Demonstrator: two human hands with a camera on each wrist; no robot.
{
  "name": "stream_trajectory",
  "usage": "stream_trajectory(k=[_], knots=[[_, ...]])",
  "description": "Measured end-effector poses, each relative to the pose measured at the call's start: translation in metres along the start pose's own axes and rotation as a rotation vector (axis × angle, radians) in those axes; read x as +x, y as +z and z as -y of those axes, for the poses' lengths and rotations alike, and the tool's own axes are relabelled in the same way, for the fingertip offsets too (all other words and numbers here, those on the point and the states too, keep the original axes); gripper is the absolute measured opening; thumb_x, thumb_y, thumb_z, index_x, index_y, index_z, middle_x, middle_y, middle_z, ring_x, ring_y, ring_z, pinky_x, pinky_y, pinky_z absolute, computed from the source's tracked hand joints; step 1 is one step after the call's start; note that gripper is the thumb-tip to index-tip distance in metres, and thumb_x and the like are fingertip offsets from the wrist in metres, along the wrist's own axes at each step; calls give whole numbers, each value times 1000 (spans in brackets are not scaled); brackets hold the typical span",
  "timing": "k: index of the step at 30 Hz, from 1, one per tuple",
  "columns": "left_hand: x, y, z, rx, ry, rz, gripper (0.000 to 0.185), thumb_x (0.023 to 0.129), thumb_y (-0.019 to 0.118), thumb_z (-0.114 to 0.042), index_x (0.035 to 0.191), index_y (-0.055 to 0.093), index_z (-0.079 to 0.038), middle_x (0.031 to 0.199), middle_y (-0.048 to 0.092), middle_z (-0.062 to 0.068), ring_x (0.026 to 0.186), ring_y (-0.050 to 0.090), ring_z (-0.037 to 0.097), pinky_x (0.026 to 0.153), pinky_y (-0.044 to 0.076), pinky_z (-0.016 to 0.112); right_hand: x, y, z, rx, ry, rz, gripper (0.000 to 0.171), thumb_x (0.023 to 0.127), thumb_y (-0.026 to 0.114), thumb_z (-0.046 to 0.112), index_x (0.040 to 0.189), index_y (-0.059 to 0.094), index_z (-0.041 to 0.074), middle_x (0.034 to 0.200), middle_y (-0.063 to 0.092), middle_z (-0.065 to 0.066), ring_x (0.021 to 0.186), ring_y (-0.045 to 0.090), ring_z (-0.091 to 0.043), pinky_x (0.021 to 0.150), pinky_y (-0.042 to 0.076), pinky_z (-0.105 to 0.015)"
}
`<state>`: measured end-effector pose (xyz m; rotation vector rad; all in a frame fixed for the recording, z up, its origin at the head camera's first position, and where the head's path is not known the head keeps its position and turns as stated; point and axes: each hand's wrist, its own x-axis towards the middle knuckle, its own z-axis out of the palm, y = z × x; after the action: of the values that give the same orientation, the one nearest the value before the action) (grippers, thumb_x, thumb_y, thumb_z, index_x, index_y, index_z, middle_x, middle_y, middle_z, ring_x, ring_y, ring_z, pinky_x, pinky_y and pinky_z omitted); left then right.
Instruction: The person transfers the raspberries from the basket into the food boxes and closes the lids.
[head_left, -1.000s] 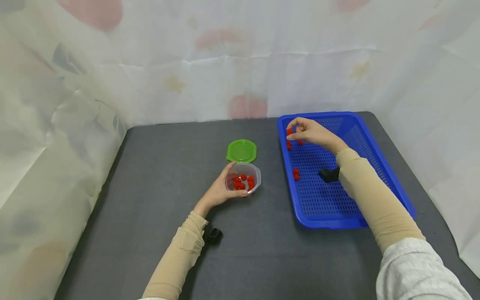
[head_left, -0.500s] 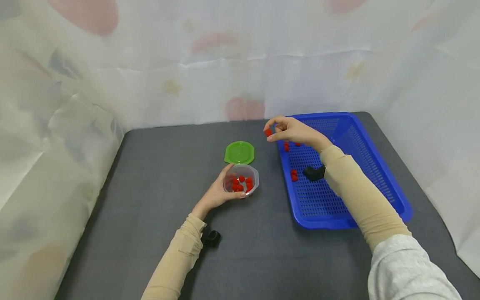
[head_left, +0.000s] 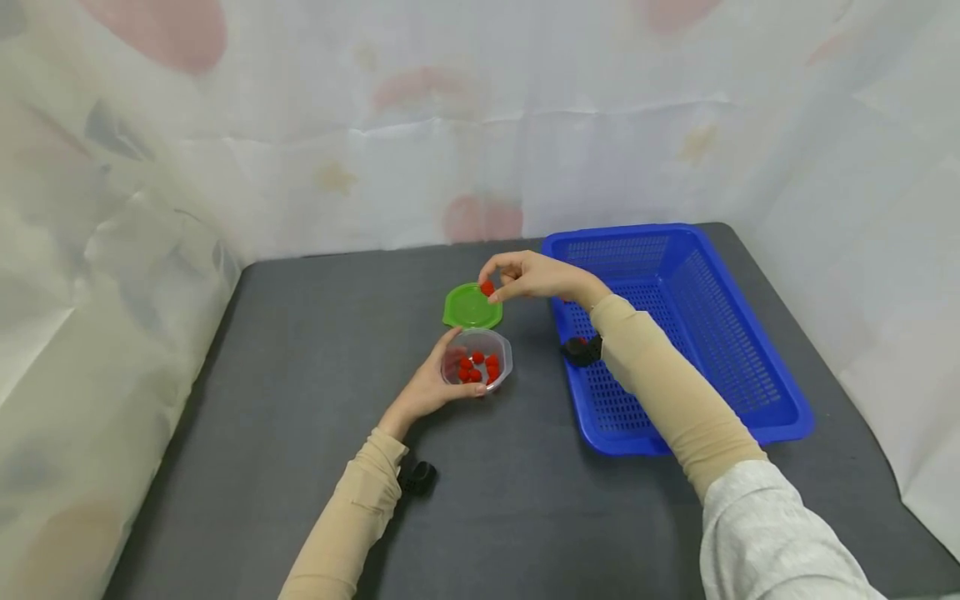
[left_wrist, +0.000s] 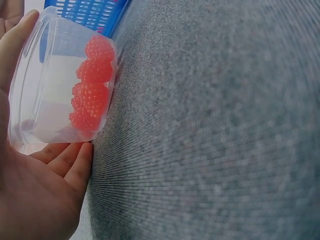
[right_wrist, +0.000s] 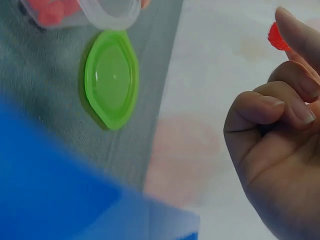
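Observation:
My left hand (head_left: 425, 390) grips a clear plastic tub (head_left: 501, 350) standing on the grey table. Several raspberries (left_wrist: 92, 100) lie on the tub's bottom, seen through its wall in the left wrist view. Between thumb and forefinger my right hand (head_left: 543, 277) pinches one raspberry (right_wrist: 277, 37), its other fingers curled in. That hand is in the air over the green lid (head_left: 468, 310), just behind the tub. The lid lies flat on the table, partly covered by the right hand's fingertips in the head view.
A blue perforated basket (head_left: 776, 417) stands on the right, under my right forearm. The forearm hides most of the raspberries in it. Patterned white sheeting (head_left: 420, 167) encloses the table at the back and sides.
My right hand has lifted a raspberry out of the basket and carried it left to above the lid. The left hand keeps its hold on the tub.

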<state>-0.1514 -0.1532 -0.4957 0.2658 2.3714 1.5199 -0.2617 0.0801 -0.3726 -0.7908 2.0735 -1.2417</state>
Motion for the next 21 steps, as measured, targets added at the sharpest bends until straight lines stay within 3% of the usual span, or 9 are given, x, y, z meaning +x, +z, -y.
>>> stream_trajectory(k=[10, 18, 21], knots=[[2, 1, 0, -23, 1, 26, 100, 76, 78, -31, 149, 10, -31, 145, 38, 9, 135, 38, 26, 106, 34, 52, 23, 21, -7, -58, 75, 192, 31, 86, 65, 15, 116, 57, 11, 57, 38, 3, 48, 28, -11, 52, 29, -27], [-11, -2, -29, -32, 0, 59, 96, 78, 75, -23, 149, 11, -25, 146, 35, 18, 134, 38, 31, 106, 34, 52, 36, 34, -18, -146, 146, 289, 36, 85, 65, 10, 119, 57, 5, 61, 42, 3, 46, 28, -9, 52, 30, -25], [-13, -2, -33, -23, 2, 53, 95, 79, 75, -23, 149, 11, -24, 145, 37, 17, 133, 39, 31, 105, 34, 53, 39, 38, -22, -170, 170, 305, 36, 84, 64, 8, 119, 57, 5, 63, 44, 3, 46, 27, -9, 51, 29, -25]])
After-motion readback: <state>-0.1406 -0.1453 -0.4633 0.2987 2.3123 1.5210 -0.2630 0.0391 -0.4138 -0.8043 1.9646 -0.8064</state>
